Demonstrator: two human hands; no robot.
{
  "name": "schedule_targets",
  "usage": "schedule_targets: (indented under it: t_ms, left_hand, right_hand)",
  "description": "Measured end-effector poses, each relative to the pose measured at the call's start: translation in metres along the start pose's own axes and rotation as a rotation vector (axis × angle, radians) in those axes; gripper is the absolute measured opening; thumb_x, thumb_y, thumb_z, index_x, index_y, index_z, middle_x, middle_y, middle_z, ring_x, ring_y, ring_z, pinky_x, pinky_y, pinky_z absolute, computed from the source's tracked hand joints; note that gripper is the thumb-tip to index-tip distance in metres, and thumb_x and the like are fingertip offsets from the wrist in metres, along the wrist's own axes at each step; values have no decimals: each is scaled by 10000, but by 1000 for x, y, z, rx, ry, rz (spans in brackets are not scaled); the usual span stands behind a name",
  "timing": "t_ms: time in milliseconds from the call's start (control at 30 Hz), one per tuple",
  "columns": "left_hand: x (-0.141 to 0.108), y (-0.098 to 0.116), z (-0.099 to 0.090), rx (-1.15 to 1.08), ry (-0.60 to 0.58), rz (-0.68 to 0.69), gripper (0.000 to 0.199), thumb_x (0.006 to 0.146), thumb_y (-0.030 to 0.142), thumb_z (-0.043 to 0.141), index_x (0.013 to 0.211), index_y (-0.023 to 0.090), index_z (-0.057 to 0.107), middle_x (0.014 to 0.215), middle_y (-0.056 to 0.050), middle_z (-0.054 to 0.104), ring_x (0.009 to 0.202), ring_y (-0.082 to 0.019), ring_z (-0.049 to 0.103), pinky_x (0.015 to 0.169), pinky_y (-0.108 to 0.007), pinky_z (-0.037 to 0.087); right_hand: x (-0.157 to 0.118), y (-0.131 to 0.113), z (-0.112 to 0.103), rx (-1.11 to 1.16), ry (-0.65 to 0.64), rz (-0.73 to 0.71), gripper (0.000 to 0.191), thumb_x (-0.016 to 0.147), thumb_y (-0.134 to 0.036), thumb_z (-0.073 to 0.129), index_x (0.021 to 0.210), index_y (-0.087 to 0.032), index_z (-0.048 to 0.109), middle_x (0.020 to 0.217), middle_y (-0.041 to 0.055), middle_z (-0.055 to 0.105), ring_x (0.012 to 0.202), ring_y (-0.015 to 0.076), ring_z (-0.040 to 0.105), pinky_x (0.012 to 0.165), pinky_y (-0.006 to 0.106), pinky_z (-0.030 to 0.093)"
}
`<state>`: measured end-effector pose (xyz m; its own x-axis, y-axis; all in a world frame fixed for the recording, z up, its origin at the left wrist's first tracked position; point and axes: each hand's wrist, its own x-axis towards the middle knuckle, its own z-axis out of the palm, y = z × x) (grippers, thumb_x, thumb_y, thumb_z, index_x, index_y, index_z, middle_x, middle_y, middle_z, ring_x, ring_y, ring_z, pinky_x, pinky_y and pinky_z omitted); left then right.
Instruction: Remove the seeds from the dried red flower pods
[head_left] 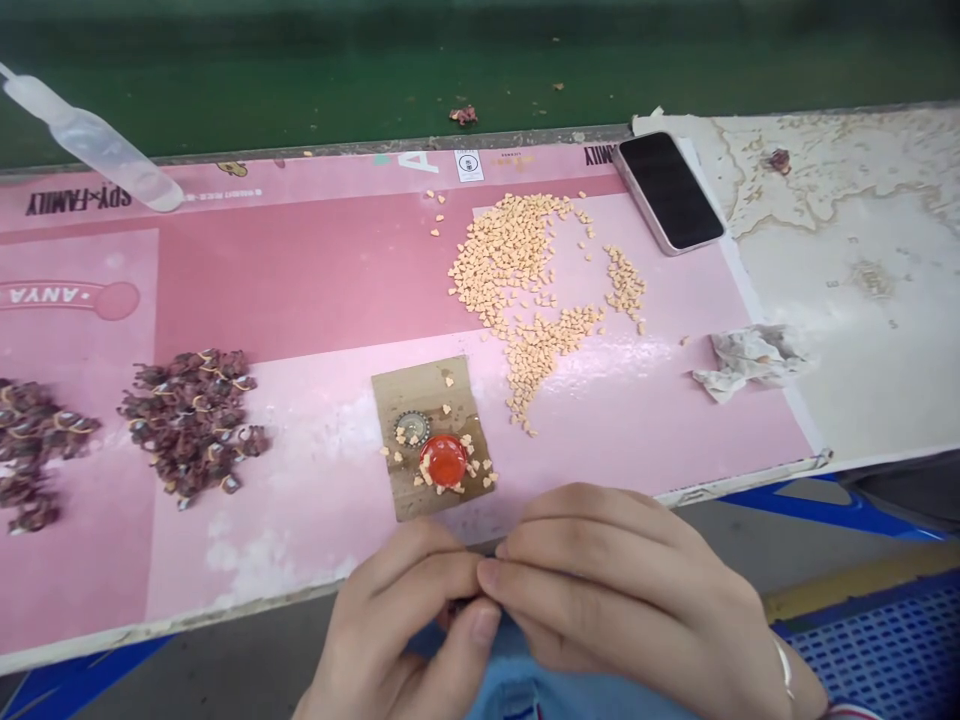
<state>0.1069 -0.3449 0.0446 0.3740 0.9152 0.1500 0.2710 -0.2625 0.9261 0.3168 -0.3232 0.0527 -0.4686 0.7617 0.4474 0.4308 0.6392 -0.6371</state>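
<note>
In front of the table's near edge, my left hand (409,625) and my right hand (611,590) meet at the fingertips. Both are closed in a pinch. A small dark reddish piece (459,606) peeks out between the left fingers; most of it is hidden. Just beyond my hands lies a brown cardboard square (390,390). It carries a red cap (444,462) with clear liquid inside, a metal bottle cap (412,428) and scattered cream bits. Farther back spreads a heap of tiny cream-coloured pieces (502,255). To the left sits a pile of small dark reddish figures (191,420).
A second dark reddish pile (30,440) lies at far left. Behind it rests a translucent squeeze bottle (105,150). On the right are a phone (670,192) and crumpled tissue (757,358). A green surface (300,90) runs along the back; a blue perforated seat (885,650) stands lower right.
</note>
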Motion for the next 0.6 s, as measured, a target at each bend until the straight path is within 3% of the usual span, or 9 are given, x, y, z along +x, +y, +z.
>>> schedule_targets:
  t_ms: [67, 233, 400, 600]
  left_hand:
    - [0, -1, 0, 13, -6, -11, 161, 1048, 128, 573, 1094, 217, 699, 851, -22, 689, 703, -113, 688, 654, -167, 591]
    - [-1, -2, 2, 29, -10, -40, 240, 1025, 60, 556, 1115, 232, 695, 863, -3, 676, 704, -86, 684, 672, -140, 586]
    - [-3, -2, 3, 89, -15, -29, 188, 1023, 79, 568, 1086, 223, 672, 838, 12, 657, 695, -86, 671, 685, -144, 590]
    - [-1, -3, 3, 105, -7, -19, 234, 997, 31, 538, 1046, 217, 671, 837, 13, 675, 681, -81, 668, 660, -134, 574]
  right_hand:
    - [1, 1, -1, -1, 15, -26, 263, 1109, -160, 506, 1106, -212, 764, 829, 0, 805, 745, 137, 744, 836, 208, 689]
    - [2, 0, -9, -78, -155, -3, 174, 1078, -178, 618, 1147, -200, 776, 933, 29, 832, 861, 163, 785, 852, 232, 674]
    - [6, -6, -14, -95, -175, -11, 144, 1049, -139, 658, 1100, -168, 789, 932, 35, 838, 843, 161, 782, 834, 217, 667]
    - [5, -2, -11, -86, -179, -28, 239, 1105, -155, 543, 1140, -177, 779, 945, 22, 839, 866, 149, 773, 820, 221, 677]
